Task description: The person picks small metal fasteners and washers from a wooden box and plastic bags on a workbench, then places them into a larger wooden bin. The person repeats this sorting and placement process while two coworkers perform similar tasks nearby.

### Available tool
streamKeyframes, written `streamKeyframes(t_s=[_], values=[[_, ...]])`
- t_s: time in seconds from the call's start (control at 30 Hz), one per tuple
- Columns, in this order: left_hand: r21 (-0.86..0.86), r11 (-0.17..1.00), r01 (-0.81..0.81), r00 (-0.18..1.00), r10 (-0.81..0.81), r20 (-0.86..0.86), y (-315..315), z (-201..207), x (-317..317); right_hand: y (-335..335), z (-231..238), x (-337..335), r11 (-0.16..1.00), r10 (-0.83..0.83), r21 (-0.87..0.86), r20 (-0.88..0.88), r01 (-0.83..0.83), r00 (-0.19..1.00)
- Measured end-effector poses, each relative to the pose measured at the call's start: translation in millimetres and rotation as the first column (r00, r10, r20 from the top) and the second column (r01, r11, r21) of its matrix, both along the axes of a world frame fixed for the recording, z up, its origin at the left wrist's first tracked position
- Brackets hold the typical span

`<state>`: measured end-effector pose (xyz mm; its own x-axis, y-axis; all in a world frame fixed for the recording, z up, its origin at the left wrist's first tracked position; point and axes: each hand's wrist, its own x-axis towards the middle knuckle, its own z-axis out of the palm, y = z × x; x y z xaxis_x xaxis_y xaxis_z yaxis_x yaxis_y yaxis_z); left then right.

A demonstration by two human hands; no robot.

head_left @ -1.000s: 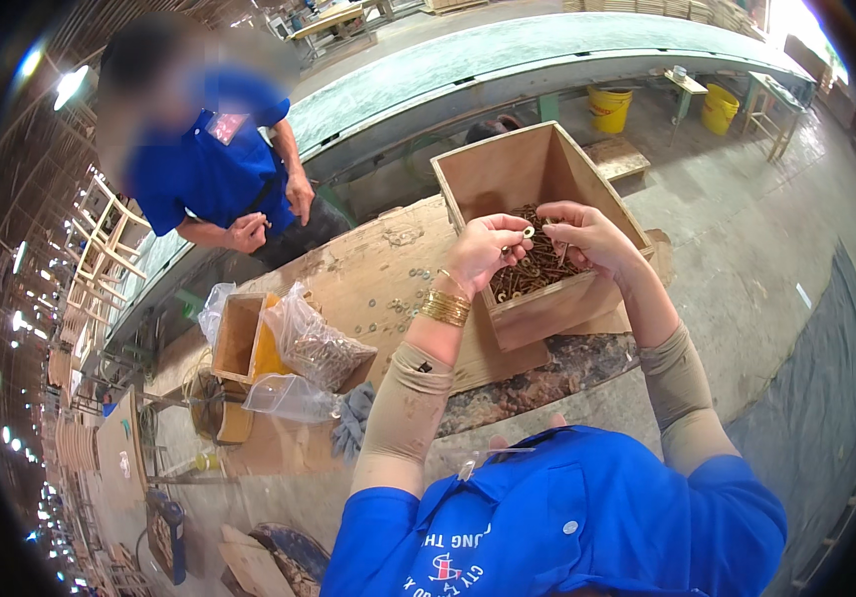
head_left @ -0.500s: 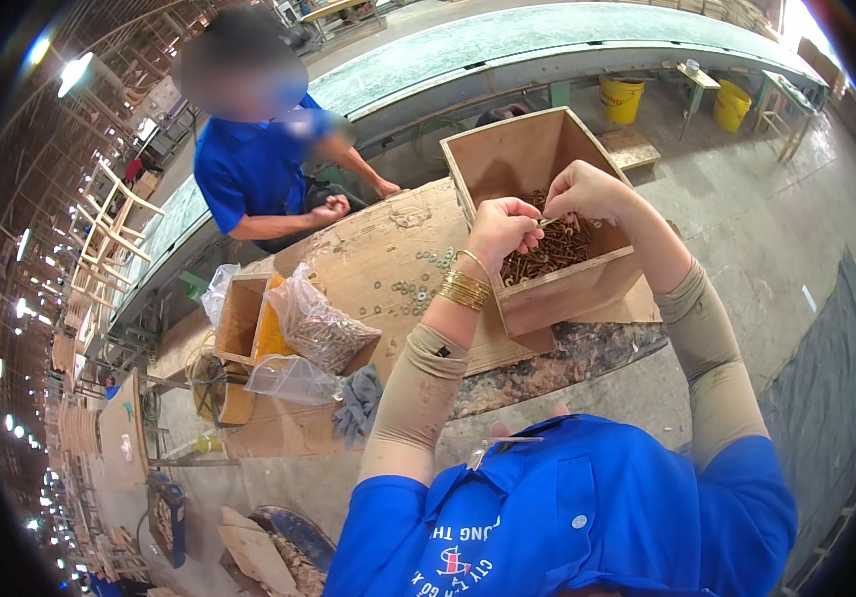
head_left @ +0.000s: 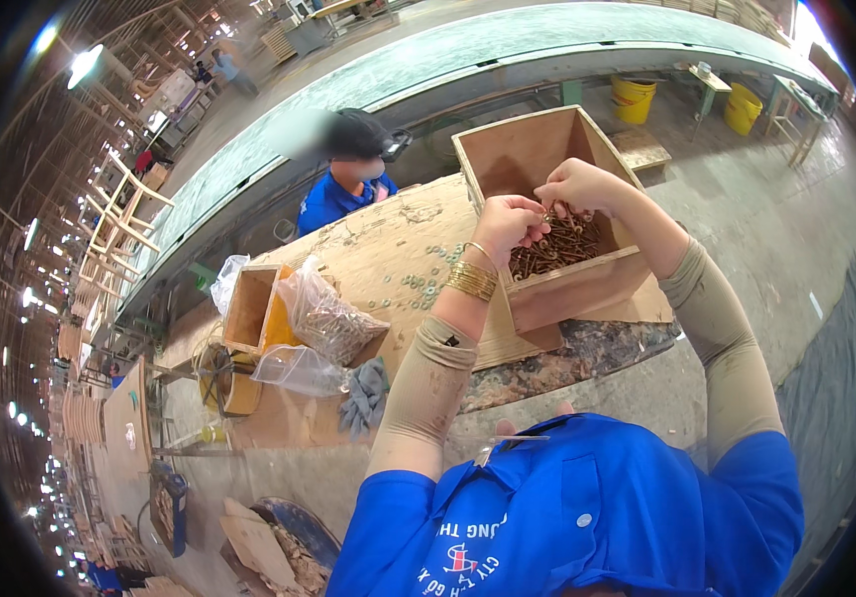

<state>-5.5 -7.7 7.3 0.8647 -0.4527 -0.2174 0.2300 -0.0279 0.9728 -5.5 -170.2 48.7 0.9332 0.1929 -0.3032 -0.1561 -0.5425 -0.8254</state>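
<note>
Both my hands meet above the near part of a wooden box (head_left: 572,303) that holds a heap of brownish bolts (head_left: 565,242). The fingers of my left hand (head_left: 510,225) are pinched together at the box's left side, with gold bangles on that wrist. My right hand (head_left: 579,186) is closed too, its fingertips almost touching the left ones. Something small is between the fingertips, but I cannot make out its kind. Left of the box, many small metal washers (head_left: 426,282) lie scattered on the wooden tabletop (head_left: 368,249).
Left on the table stand a small wooden box (head_left: 249,310) and a clear plastic bag (head_left: 333,323) of metal hardware, with a grey glove (head_left: 363,396) nearby. Across the table a co-worker in blue (head_left: 343,194) bends low. Yellow buckets (head_left: 633,99) stand beyond the large box.
The co-worker has gone from upright to bent low behind the table, and has moved right. My hands stay over the box with only slight finger movement. The view has shifted a little.
</note>
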Motion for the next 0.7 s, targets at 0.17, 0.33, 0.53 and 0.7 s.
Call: streamKeyframes(t_s=[0.17, 0.33, 0.53, 0.7], values=[[-0.019, 0.999, 0.031, 0.999, -0.032, -0.023, -2.2, 2.2, 0.5, -14.7, -9.1, -4.4, 0.988, 0.042, 0.147, 0.013, -0.043, 0.999], [0.02, 0.998, 0.06, 0.996, -0.061, 0.065, 2.1, -2.9, 6.6, -14.8, -18.4, -3.2, 0.965, 0.006, 0.261, 0.005, -0.008, 1.0], [-0.042, 0.998, 0.035, 0.995, -0.031, 0.091, -21.0, -3.8, 7.6, -18.3, -26.7, -8.0, 0.982, -0.058, 0.183, 0.085, 0.041, 0.995], [0.004, 0.999, 0.051, 0.997, -0.051, 0.05, -19.2, -5.0, 12.4, -26.7, -28.4, -4.0, 0.915, -0.132, 0.385, 0.009, 0.118, 0.991]])
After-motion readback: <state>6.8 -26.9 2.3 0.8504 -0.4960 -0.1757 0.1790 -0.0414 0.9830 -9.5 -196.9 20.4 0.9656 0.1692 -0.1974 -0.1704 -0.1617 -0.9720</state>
